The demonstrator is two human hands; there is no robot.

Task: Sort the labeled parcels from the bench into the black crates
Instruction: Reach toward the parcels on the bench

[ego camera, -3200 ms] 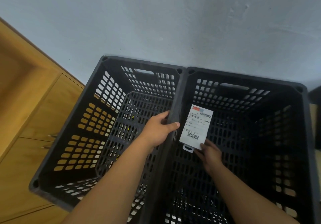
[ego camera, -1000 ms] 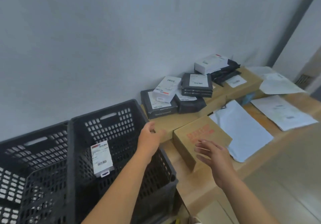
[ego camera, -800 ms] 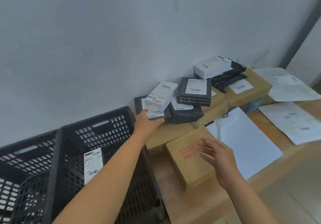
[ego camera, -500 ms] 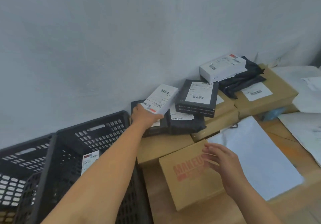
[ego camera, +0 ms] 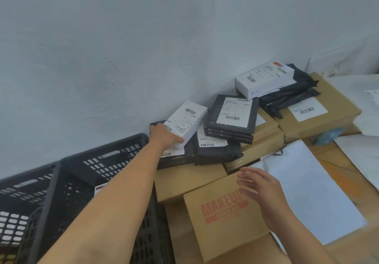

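My left hand [ego camera: 164, 135] grips the near end of a long white labeled box [ego camera: 187, 120], tilted up over a black parcel [ego camera: 176, 157] at the pile's left. My right hand [ego camera: 260, 190] hovers open over a brown carton printed MAKEUP [ego camera: 223, 214], fingers straight, and whether they touch it is unclear. Two black crates stand side by side at lower left, the right crate [ego camera: 114, 161] with a white label [ego camera: 99, 189] inside, the left crate [ego camera: 22, 183] beside it.
On the wooden bench [ego camera: 338, 167] lie a black labeled box [ego camera: 231, 118], a black mailer [ego camera: 217, 151], a white box [ego camera: 264, 79] on black bags, brown cartons [ego camera: 320, 112] and white mailers [ego camera: 307, 190]. A pale wall stands behind.
The view swung from the crates to the bench. My left hand reached the white box, took hold and raised its end. My right hand stayed over the MAKEUP carton.
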